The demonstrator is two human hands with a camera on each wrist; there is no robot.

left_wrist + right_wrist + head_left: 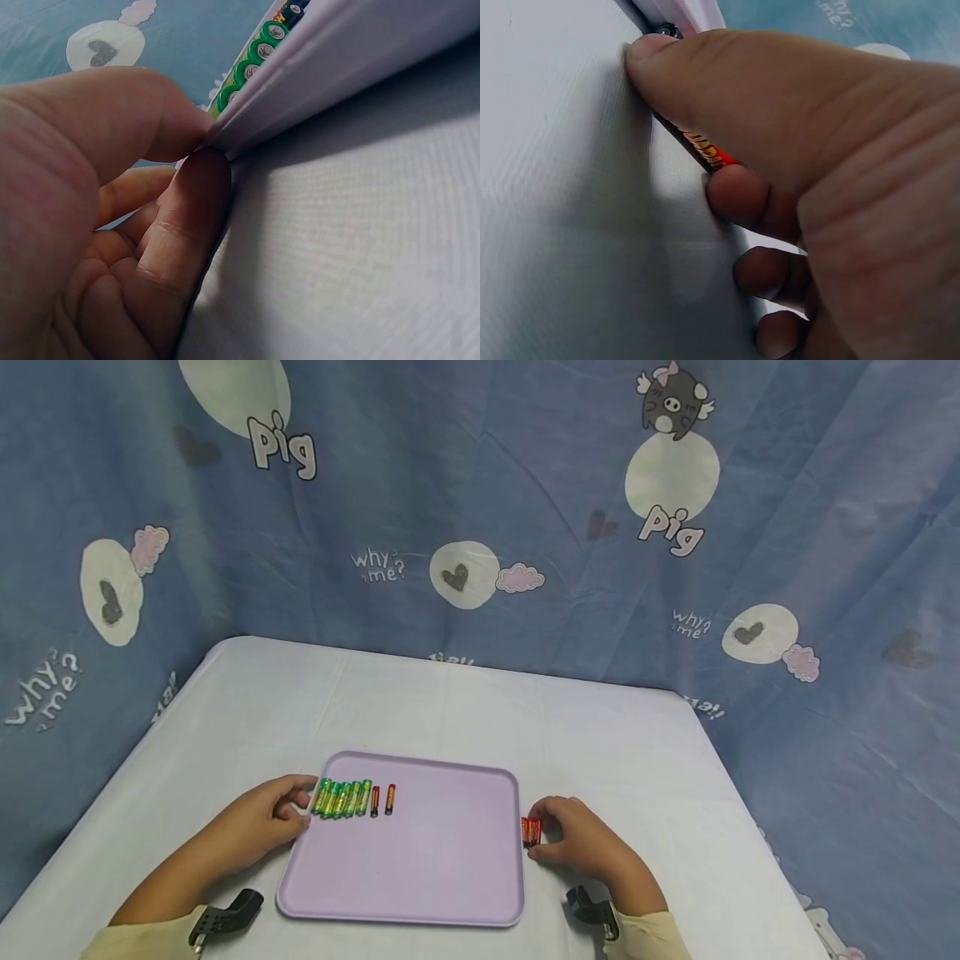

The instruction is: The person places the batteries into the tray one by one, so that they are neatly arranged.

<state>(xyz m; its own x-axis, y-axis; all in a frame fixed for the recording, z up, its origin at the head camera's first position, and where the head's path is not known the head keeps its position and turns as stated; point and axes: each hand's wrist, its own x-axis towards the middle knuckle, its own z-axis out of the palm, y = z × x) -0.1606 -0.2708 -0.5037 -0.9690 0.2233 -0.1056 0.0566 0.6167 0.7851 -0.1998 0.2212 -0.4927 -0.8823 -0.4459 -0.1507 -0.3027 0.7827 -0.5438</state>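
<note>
A lilac tray [435, 868] lies on the white table. My left hand [258, 822] pinches its left rim between thumb and fingers; the left wrist view shows the tray wall [300, 82] right at the fingertips. Inside the tray, near that rim, several green batteries [342, 798] stand in a side-by-side row. Two slimmer red-and-black batteries [390, 799] lie to their right, with a gap between the two. Just outside the right rim, my right hand [577, 839] grips a few red batteries [531, 832] between thumb and fingers. In the right wrist view, the thumb hides most of them.
The white table [480, 710] stretches behind and around the tray. A blue printed curtain [525, 485] hangs along its far edge and sides. Each wrist wears a black camera strap, the left one [225, 918] close to the table.
</note>
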